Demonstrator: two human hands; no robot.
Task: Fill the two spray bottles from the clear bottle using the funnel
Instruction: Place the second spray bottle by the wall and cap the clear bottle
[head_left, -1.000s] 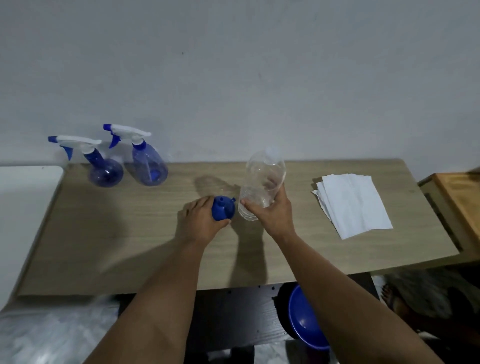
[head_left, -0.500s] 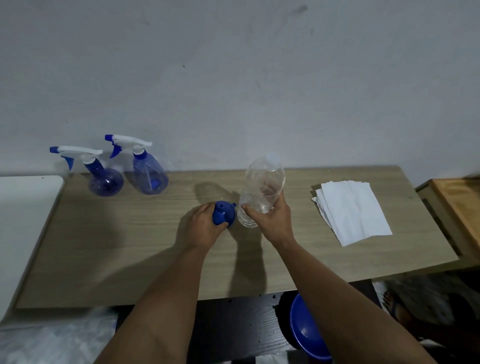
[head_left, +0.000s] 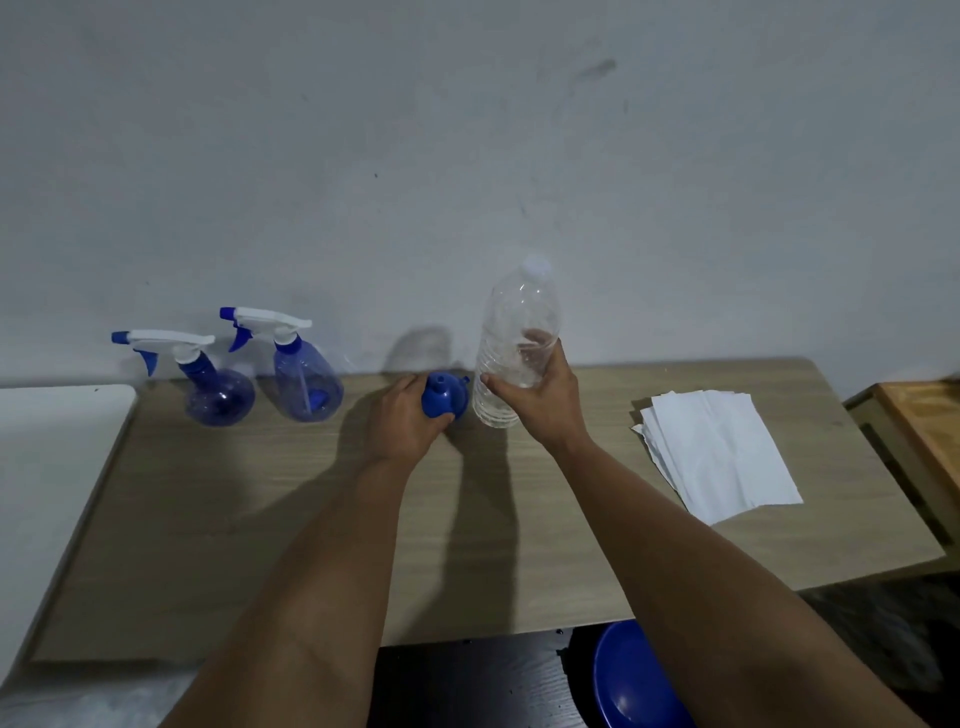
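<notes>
Two blue spray bottles with white trigger heads stand at the table's back left, a round one and a taller one to its right. My left hand grips a blue funnel at the middle of the table, spout pointing up. Beside it, my right hand is wrapped around the clear bottle, which stands upright with a white cap on top. Funnel and bottle nearly touch.
A stack of white paper towels lies on the right of the wooden table. A white surface adjoins the left edge, a wooden box the right. A blue bowl sits below the front edge.
Both hands keep their grips on the funnel and the bottle. The view has tilted upward, so the table sits lower in frame; the bottle stands more upright than before.
</notes>
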